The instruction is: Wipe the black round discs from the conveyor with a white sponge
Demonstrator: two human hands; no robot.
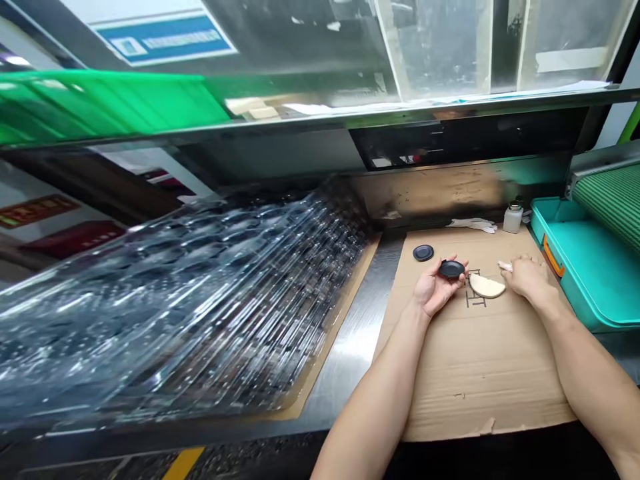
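My left hand [439, 288], palm up, grips a round black disc-shaped part [451, 269] with its fingers bent around the rim. Beyond that hand, a second round black part [423, 253] lies flat on the cardboard sheet [480, 367]. Between my hands rests a cream-coloured half-round pad [487, 286] beside black printed marks on the cardboard. My right hand [531, 275] is closed, back upwards, over the cardboard's right side. A small white piece [505, 265] sticks out from its fingertips; its kind cannot be made out.
Stacked clear plastic blister trays [215, 300] fill the left of the metal bench. A teal bin [590, 267] with an orange clip borders the cardboard at right, beside a green ribbed belt [613, 200]. White gloves [473, 225] and a small bottle [513, 218] stand behind. A shelf [320, 123] crosses above.
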